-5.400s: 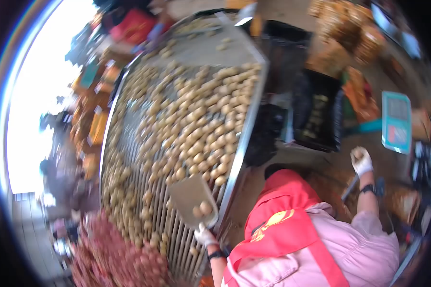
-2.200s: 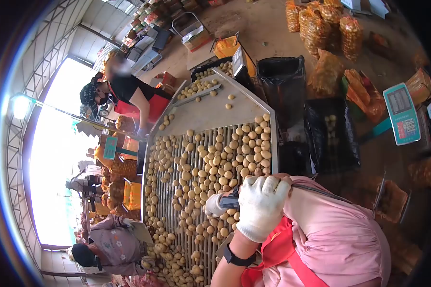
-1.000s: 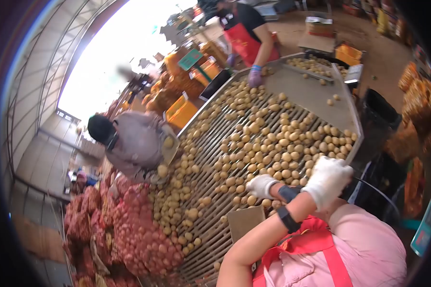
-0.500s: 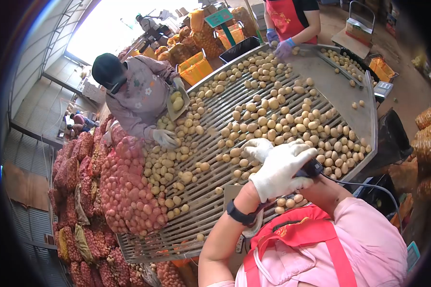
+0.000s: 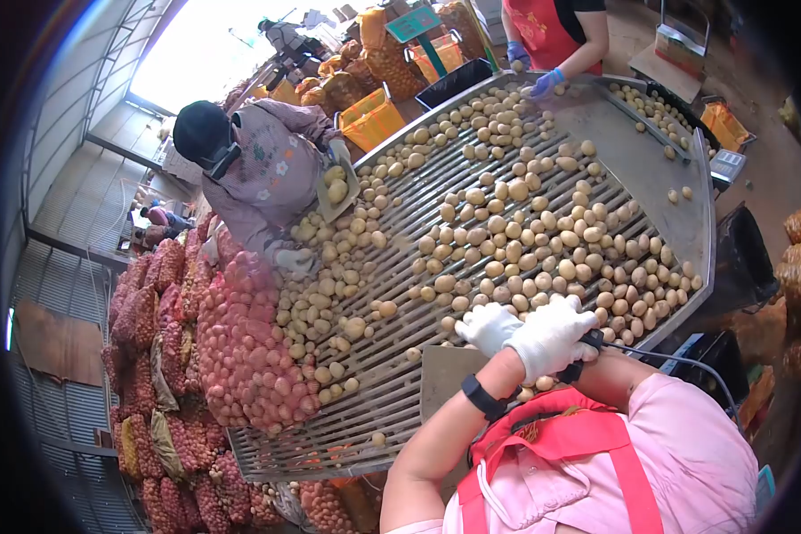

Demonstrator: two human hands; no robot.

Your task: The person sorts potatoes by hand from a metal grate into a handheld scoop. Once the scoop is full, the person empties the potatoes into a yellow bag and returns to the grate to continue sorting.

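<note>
Both my hands wear white gloves and cross above the near edge of a slatted table. My left hand (image 5: 554, 336), with a black watch (image 5: 483, 399) on its wrist, lies over my right wrist. Its fingers close around a small black device (image 5: 591, 339) there, and a cable (image 5: 685, 360) runs off to the right. Beyond it my right hand (image 5: 488, 327) hangs just over the potatoes (image 5: 552, 258), its fingers loosely apart and partly hidden; no object shows in it. A flat tan board (image 5: 445, 378) sits below my right hand.
Across the slatted table (image 5: 400, 356), a gloved co-worker (image 5: 258, 169) holds a scoop (image 5: 336, 189) of potatoes. Another person in a red apron (image 5: 543, 31) stands at the far end. Red net sacks (image 5: 249, 347) line the left side; a black bin (image 5: 740, 258) stands right.
My crossed hands have moved down toward my body, and the view has shifted slightly. The co-worker's lower hand has moved down-left over the potatoes.
</note>
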